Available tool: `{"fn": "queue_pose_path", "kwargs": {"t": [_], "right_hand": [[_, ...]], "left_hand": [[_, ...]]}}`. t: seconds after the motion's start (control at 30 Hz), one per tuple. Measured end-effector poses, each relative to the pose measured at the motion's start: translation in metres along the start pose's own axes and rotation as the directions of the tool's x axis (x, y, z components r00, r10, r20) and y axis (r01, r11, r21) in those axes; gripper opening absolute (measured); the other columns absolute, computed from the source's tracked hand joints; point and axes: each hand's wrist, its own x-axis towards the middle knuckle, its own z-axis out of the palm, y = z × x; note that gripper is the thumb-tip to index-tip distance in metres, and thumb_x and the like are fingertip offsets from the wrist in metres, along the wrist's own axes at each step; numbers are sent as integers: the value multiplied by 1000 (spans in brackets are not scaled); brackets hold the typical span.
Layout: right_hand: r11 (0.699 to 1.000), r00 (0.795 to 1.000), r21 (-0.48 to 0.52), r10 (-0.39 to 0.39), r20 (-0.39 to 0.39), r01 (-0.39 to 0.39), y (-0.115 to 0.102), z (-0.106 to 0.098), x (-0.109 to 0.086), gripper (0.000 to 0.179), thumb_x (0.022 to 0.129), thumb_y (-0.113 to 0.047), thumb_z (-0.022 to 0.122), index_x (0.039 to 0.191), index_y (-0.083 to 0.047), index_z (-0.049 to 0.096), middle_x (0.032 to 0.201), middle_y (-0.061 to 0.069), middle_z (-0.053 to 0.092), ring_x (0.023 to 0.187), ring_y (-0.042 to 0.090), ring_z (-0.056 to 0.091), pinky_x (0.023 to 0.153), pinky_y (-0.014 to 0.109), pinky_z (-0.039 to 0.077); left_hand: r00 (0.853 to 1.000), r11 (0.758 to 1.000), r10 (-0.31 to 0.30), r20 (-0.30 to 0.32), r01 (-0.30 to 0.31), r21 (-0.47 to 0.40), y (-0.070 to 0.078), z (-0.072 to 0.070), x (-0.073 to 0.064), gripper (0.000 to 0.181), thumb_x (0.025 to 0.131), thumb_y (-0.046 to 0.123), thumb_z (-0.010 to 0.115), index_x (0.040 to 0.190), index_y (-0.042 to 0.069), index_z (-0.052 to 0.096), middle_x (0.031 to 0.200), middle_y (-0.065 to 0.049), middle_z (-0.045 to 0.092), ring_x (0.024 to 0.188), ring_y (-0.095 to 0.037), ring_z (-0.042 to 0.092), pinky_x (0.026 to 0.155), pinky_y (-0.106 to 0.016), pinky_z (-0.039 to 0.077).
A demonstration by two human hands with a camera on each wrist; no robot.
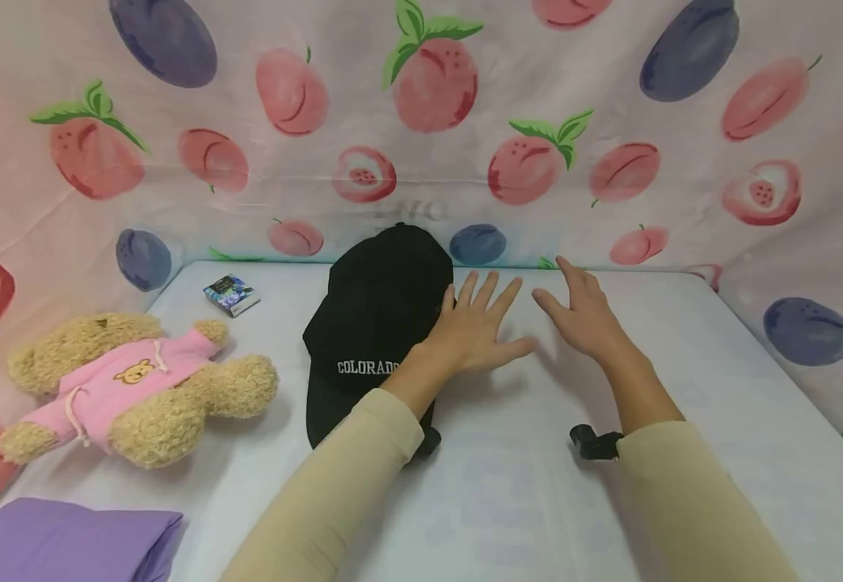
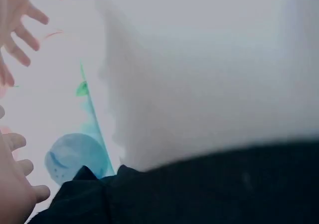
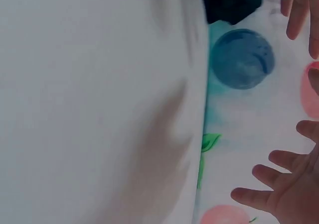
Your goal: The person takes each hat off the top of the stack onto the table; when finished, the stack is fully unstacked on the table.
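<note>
My left hand (image 1: 468, 335) is spread with straight fingers beside the right edge of a black cap (image 1: 370, 307), overlapping it in the head view. White letters starting "COLORADO" mark the cap's front, and the sleeve partly hides its brim. To the right, my right hand (image 1: 584, 315) hovers over the white table with fingers extended and thumb apart. Neither hand holds anything. In the left wrist view the dark cap (image 2: 214, 189) fills the bottom, and the left fingers show at the left edge. The right wrist view has the right hand (image 3: 294, 184) with its fingers spread.
A teddy bear (image 1: 152, 380) in a pink top lies at the left of the white table (image 1: 537, 509). Behind it sits a small box with a blue floral pattern (image 1: 230, 294). Folded purple cloth (image 1: 65, 541) occupies the near left corner. A fruit-printed curtain (image 1: 436, 162) surrounds the table.
</note>
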Motion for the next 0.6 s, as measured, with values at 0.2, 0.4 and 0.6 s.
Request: {"fn": "queue_pose_path", "kwargs": {"t": [0.2,0.4,0.6], "right_hand": [[993,1000,121,16,1,-16,-7,0,-8,82,106,-54,44,168,-13,7,168,30,15,152,53,25,117,72,26],[947,1000,319,22,-8,-18,-15,4,-15,81,105,-52,50,168,-19,12,169,25,21,151,50,32,116,70,32],[898,999,439,9,-33,7,-25,6,-18,75,105,-47,53,167,-22,19,168,20,29,149,47,37,115,64,39]], "left_hand": [[995,981,10,-97,-29,-190,2,-8,-12,89,98,75,41,167,37,0,176,-1,-2,162,-27,-11,129,-58,-3],[990,948,10,-144,-55,-315,1,-12,-21,89,97,72,46,167,38,1,176,1,-4,162,-27,-12,129,-57,-5],[984,910,10,-178,-83,-406,1,-13,-31,86,99,67,48,167,39,2,176,2,-4,162,-25,-13,128,-58,-5]]}}
